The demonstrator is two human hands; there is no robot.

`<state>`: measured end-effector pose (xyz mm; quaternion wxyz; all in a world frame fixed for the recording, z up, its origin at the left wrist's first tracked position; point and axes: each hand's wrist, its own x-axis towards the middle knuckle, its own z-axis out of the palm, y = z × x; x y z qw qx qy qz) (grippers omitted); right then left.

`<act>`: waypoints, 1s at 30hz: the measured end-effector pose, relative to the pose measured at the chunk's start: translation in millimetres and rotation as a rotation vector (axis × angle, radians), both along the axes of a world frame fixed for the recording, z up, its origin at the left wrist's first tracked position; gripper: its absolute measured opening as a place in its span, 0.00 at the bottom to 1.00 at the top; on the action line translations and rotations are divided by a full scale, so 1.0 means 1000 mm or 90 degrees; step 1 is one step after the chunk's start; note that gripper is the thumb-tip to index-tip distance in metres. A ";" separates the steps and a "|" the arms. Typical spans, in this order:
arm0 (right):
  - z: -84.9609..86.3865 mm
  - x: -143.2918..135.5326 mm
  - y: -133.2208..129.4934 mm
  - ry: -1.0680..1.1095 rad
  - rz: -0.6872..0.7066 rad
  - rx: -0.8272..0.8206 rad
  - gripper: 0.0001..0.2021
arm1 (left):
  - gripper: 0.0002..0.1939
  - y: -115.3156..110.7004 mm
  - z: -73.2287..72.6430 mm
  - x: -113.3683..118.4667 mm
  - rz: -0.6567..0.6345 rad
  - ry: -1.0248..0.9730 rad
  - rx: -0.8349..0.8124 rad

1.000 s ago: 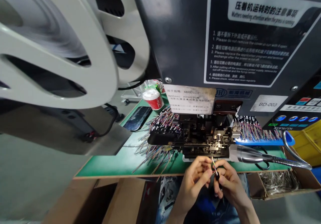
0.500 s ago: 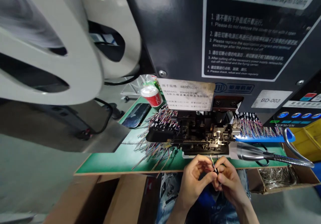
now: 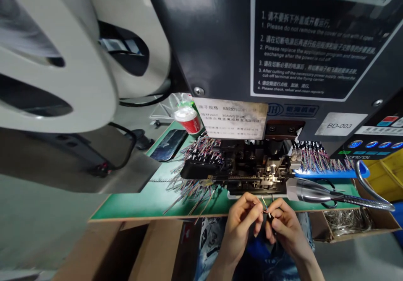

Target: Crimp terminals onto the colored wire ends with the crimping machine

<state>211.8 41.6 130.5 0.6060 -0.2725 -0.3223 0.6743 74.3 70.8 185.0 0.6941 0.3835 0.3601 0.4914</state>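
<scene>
My left hand (image 3: 241,220) pinches a thin wire between thumb and forefinger, in front of the terminal crimping machine (image 3: 273,33). Close beside it, my right hand (image 3: 285,222) is closed on the dark end of a small cable (image 3: 270,216). Several fine coloured wires (image 3: 265,203) fan out from that end toward the machine, one of them running to my left fingertips. Just beyond the fingers, the lit crimping die (image 3: 270,177) stands apart from both hands. The lower part of the cable is hidden behind my right fingers.
Bundled wires (image 3: 192,184) lie left of the die on the green table (image 3: 135,207). Behind are a phone (image 3: 170,144) and a red cup (image 3: 190,121). A blue tray (image 3: 333,174) of cables, a flexible lamp (image 3: 311,190) and a box of scrap (image 3: 348,222) are at right.
My left hand has drawn slightly away to the left from my right hand, its thumb now raised to the wire. The whole view has shifted a little.
</scene>
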 end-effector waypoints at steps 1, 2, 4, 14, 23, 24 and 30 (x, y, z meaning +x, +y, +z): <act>0.000 0.000 0.000 -0.004 -0.007 -0.004 0.18 | 0.23 -0.001 -0.001 -0.001 0.008 0.009 0.013; 0.001 -0.001 0.000 -0.009 -0.019 -0.010 0.18 | 0.23 -0.001 -0.002 -0.001 0.013 0.024 0.029; 0.004 -0.001 0.001 -0.016 -0.039 -0.024 0.18 | 0.22 -0.003 -0.007 -0.002 0.011 0.055 0.057; 0.022 0.008 0.003 -0.002 0.136 -0.022 0.20 | 0.17 -0.005 -0.031 -0.006 -0.054 0.038 0.094; 0.025 0.013 0.005 -0.104 0.142 -0.004 0.21 | 0.14 0.009 -0.007 -0.017 -0.084 0.059 0.148; 0.025 0.014 0.004 -0.125 0.130 0.003 0.21 | 0.13 0.010 -0.007 -0.017 -0.082 0.055 0.141; 0.025 0.009 -0.001 -0.220 0.036 0.032 0.13 | 0.13 0.008 -0.015 -0.019 -0.064 0.005 0.106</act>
